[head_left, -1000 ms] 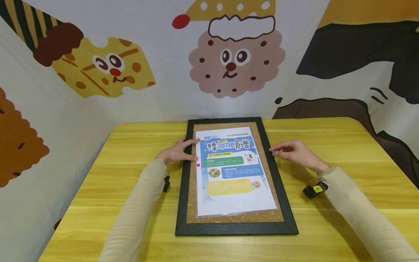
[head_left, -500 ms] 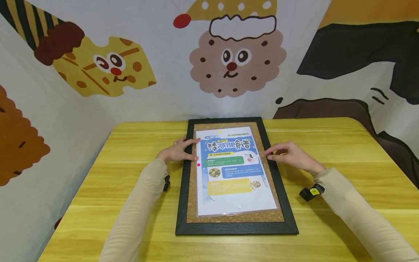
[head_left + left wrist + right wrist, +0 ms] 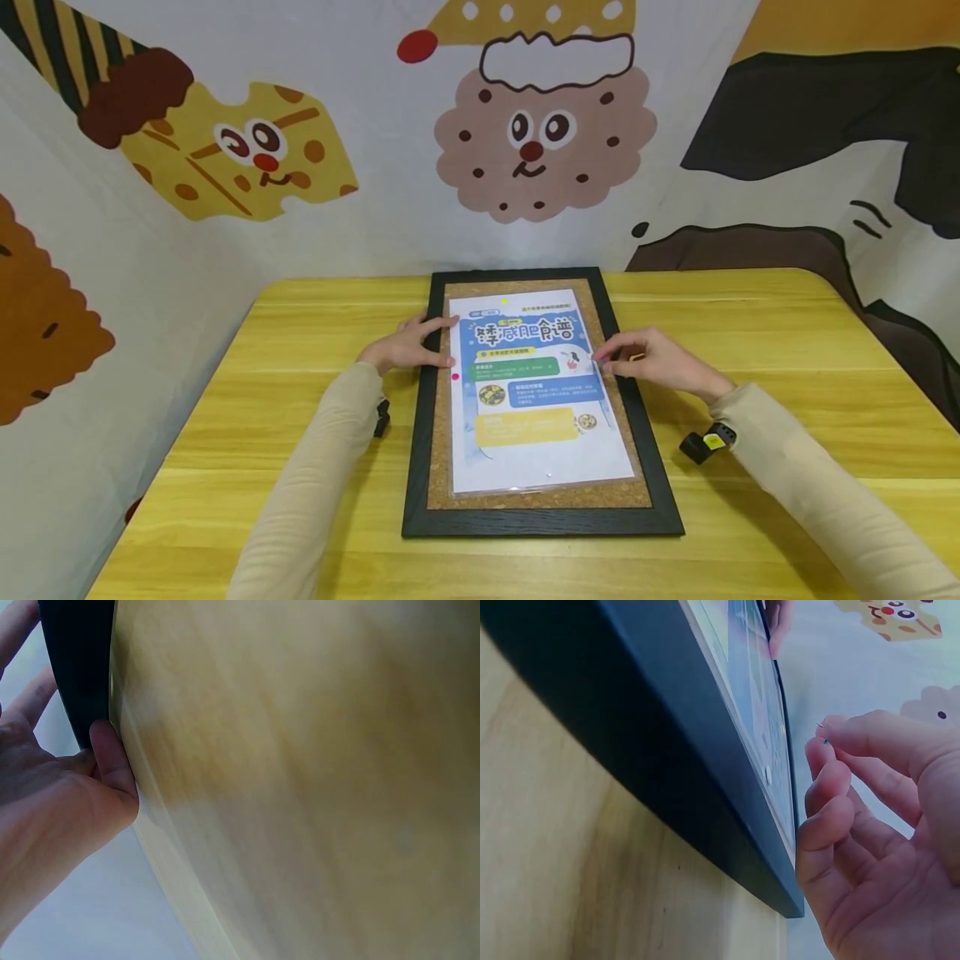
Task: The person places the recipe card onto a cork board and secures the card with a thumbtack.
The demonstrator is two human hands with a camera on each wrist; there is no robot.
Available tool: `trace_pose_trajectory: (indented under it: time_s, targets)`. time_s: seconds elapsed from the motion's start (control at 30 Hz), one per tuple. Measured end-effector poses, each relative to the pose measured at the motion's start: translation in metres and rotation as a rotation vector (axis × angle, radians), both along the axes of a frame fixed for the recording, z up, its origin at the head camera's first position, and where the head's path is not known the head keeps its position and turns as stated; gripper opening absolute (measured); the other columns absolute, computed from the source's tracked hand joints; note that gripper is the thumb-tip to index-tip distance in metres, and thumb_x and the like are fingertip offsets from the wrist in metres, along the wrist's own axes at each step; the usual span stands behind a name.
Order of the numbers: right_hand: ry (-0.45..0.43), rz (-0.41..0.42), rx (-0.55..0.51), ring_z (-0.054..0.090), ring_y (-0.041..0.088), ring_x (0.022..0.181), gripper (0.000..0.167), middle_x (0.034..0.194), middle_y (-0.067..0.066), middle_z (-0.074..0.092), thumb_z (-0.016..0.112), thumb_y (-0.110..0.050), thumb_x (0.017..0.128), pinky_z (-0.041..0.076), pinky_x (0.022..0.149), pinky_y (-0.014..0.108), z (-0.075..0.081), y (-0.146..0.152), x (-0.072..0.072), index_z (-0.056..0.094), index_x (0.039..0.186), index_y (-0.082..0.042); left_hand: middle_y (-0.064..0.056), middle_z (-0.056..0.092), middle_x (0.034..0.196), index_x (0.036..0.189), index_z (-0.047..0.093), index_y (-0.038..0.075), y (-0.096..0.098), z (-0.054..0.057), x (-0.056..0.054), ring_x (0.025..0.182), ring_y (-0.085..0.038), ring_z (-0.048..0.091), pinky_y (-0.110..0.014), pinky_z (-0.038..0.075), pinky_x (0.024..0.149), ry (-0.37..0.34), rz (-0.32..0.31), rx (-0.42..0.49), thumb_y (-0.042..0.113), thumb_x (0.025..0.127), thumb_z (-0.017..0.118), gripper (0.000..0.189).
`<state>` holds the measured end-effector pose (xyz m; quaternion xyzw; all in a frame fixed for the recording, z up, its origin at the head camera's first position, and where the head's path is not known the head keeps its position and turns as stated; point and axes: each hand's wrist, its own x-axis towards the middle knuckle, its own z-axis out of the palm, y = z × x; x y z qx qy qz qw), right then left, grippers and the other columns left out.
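A laminated poster (image 3: 540, 467) with blue, green and yellow panels lies on a cork board (image 3: 615, 497) in a black frame (image 3: 547, 523). My left hand (image 3: 405, 343) reaches across the frame's left side, thumb and index finger spread onto the poster's edge; the left wrist view shows a bent finger (image 3: 112, 757) against the frame's outer side. My right hand (image 3: 652, 362) is over the frame's right side, pinching a thumbtack (image 3: 821, 727) whose metal point and a blue-green speck show between thumb and index fingertips. Its head is mostly hidden.
A yellow tack (image 3: 504, 302) is at the poster's top, a pink tack (image 3: 455, 377) at its left edge. A white tack (image 3: 768, 775) sits near the right edge. The wooden table (image 3: 787, 350) meets a cartoon-printed cloth (image 3: 390, 225) behind.
My right hand has moved left with the thumbtack, from beyond the frame's outer edge to over the poster's right edge. My left hand has stayed in place.
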<state>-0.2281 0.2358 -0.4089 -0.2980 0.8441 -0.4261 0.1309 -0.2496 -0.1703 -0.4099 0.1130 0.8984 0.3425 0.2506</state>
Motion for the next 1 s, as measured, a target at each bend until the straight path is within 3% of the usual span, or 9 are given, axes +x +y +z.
trace_pose_trajectory:
  time_s: [0.23, 0.6, 1.0]
  targets:
    - [-0.042, 0.051, -0.021, 0.057, 0.021, 0.075, 0.017, 0.103, 0.013, 0.068, 0.067, -0.005, 0.090, 0.045, 0.063, 0.025, 0.001, -0.008, 0.001, 0.071, 0.107, -0.001, -0.023, -0.009, 0.158, 0.154, 0.027, 0.024, 0.001, 0.000, -0.001, 0.141, -0.046, -0.008, -0.066, 0.011, 0.107, 0.007, -0.004, -0.005, 0.036, 0.086, 0.073, 0.083]
    - [-0.102, 0.117, -0.009, 0.057, 0.022, 0.076, 0.017, 0.103, 0.012, 0.068, 0.069, -0.008, 0.090, 0.044, 0.064, 0.025, 0.001, -0.022, 0.005, 0.071, 0.106, -0.001, -0.023, -0.009, 0.158, 0.154, 0.028, 0.023, 0.000, 0.000, -0.002, 0.142, -0.045, -0.008, -0.065, 0.010, 0.107, 0.009, 0.001, -0.002, 0.034, 0.086, 0.074, 0.083]
    - [-0.090, 0.163, -0.003, 0.057, 0.022, 0.077, 0.012, 0.100, 0.005, 0.069, 0.071, -0.008, 0.088, 0.047, 0.069, 0.028, 0.002, -0.038, 0.011, 0.073, 0.099, -0.004, -0.022, -0.009, 0.158, 0.154, 0.027, 0.024, -0.001, 0.001, -0.001, 0.142, -0.044, -0.008, -0.066, 0.010, 0.107, 0.007, -0.005, -0.001, 0.034, 0.086, 0.073, 0.083]
